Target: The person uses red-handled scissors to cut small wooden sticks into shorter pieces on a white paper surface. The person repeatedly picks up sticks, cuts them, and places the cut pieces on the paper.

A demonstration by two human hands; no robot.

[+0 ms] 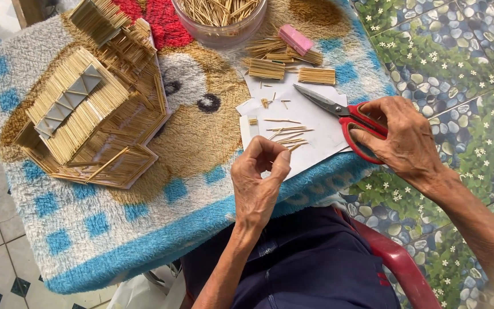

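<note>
Left hand point(257, 178): raised from the lower centre on a bare forearm, back toward the camera, fingers curled inward with thumb and fingertips pinched together. Right hand point(402, 137): entering from the right on a bare forearm, palm down, fingers bent in a closed grip.

Single view only, head camera. Looks steeply down from above person's lap onto bench point(87, 229) covered with fluffy blue-and-tan cloth. Faces forward, away from body; near edge of bench low in frame, far edge cut off at top. Close range: forearms enter from bottom, bench fills left and centre. Tiled floor point(464, 68) visible right and lower left. No second view, so no shared part.
</note>
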